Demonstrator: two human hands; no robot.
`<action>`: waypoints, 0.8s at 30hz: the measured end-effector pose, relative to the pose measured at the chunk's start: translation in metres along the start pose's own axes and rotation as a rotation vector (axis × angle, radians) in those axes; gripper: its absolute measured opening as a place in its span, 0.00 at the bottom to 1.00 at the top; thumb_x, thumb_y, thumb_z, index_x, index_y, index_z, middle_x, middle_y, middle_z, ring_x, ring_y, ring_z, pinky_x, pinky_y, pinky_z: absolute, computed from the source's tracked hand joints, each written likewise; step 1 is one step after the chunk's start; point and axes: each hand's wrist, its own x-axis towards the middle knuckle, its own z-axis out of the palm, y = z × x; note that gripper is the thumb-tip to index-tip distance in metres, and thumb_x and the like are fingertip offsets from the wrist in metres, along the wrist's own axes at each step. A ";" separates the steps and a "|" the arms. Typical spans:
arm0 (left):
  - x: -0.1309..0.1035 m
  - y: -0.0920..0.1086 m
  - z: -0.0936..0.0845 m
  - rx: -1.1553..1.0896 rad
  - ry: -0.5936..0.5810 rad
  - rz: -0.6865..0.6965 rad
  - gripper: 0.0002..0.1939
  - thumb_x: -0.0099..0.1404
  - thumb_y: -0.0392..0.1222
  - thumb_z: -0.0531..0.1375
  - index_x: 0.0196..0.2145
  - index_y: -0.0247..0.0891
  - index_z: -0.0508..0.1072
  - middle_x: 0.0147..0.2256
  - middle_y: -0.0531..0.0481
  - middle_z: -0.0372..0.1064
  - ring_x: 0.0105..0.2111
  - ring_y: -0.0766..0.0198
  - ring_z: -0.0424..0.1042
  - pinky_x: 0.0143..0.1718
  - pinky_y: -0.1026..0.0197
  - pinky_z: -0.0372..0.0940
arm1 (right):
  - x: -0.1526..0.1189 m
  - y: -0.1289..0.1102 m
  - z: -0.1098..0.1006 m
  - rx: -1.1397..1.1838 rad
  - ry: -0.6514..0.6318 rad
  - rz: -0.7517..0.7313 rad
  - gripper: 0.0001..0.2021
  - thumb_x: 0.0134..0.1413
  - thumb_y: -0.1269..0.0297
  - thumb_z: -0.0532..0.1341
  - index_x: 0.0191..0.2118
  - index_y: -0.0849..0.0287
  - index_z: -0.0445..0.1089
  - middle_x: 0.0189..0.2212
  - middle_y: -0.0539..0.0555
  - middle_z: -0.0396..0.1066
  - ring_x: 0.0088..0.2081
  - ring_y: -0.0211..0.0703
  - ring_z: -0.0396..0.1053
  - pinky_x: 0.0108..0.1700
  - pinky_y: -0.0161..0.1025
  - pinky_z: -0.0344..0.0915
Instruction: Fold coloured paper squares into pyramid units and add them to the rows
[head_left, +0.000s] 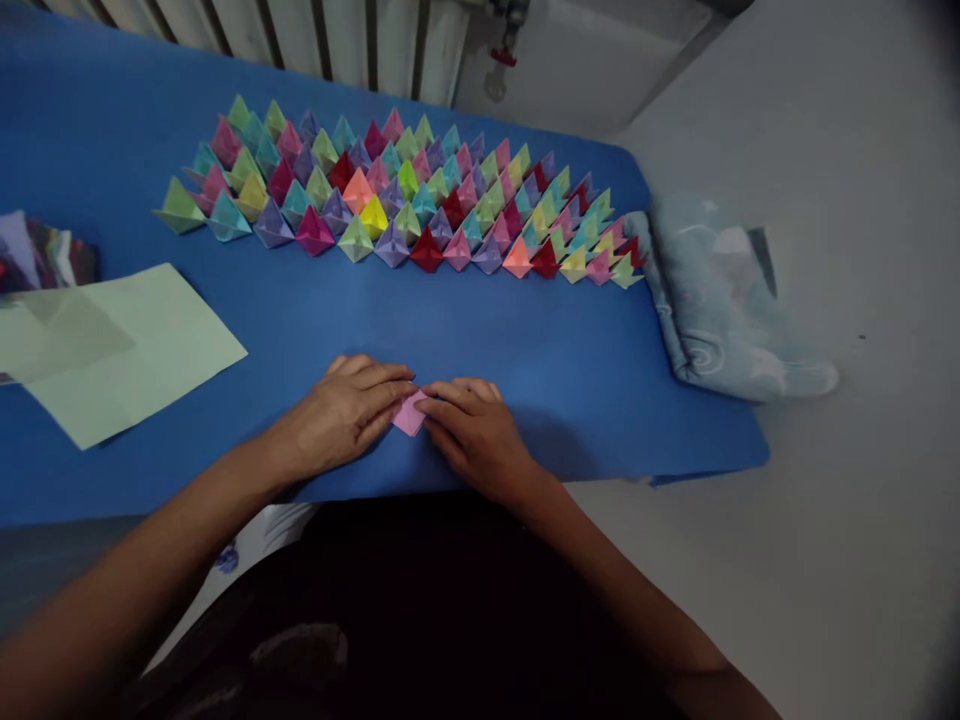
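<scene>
A small pink folded paper (409,413) lies near the front edge of the blue table, shaped like a diamond with a crease down its middle. My left hand (341,410) grips its left side, the fingers pressed together on the paper's upper left edge. From the other side my right hand (476,435) pinches the right edge, fingers bent over it. Both hands rest low on the tabletop, and their fingertips nearly meet at the paper's top corner. The thumbs are partly hidden.
Rows of folded paper boats (390,245) in many colours stand along the back of the blue table (450,320). Pale green paper sheets (150,345) lie at left beside a dark patterned bundle (56,255). A folded grey-blue cloth (720,310) sits at the right edge, near the wall.
</scene>
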 end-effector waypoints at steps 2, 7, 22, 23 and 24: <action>0.000 -0.001 -0.001 0.012 -0.008 0.013 0.17 0.73 0.44 0.52 0.52 0.41 0.76 0.54 0.42 0.74 0.47 0.51 0.71 0.49 0.47 0.62 | 0.000 0.001 0.000 -0.014 -0.011 -0.018 0.14 0.68 0.67 0.55 0.54 0.55 0.72 0.54 0.56 0.74 0.50 0.51 0.65 0.49 0.48 0.60; -0.004 -0.005 0.001 0.056 0.002 0.042 0.18 0.74 0.45 0.51 0.54 0.41 0.75 0.55 0.41 0.73 0.47 0.52 0.71 0.48 0.48 0.62 | -0.001 0.003 -0.002 -0.078 -0.046 -0.049 0.16 0.68 0.68 0.53 0.57 0.56 0.70 0.58 0.55 0.71 0.51 0.52 0.63 0.48 0.49 0.61; -0.012 0.003 0.000 0.230 0.058 0.159 0.15 0.75 0.38 0.51 0.53 0.38 0.74 0.52 0.45 0.76 0.48 0.51 0.71 0.45 0.51 0.62 | -0.003 0.000 -0.012 -0.031 -0.038 -0.097 0.17 0.68 0.70 0.53 0.58 0.58 0.69 0.57 0.55 0.72 0.55 0.50 0.62 0.53 0.49 0.61; -0.013 0.003 0.001 0.254 0.068 0.174 0.15 0.75 0.37 0.52 0.53 0.37 0.74 0.52 0.45 0.76 0.48 0.51 0.71 0.45 0.51 0.63 | -0.004 -0.001 -0.012 -0.031 -0.026 -0.092 0.16 0.68 0.69 0.53 0.57 0.57 0.70 0.55 0.55 0.73 0.54 0.50 0.63 0.52 0.48 0.61; -0.014 0.003 0.001 0.275 0.074 0.187 0.15 0.75 0.37 0.52 0.54 0.37 0.73 0.53 0.45 0.76 0.48 0.51 0.71 0.44 0.51 0.63 | -0.004 -0.003 -0.013 -0.036 -0.020 -0.086 0.15 0.68 0.68 0.54 0.55 0.56 0.71 0.53 0.54 0.75 0.52 0.49 0.64 0.50 0.47 0.60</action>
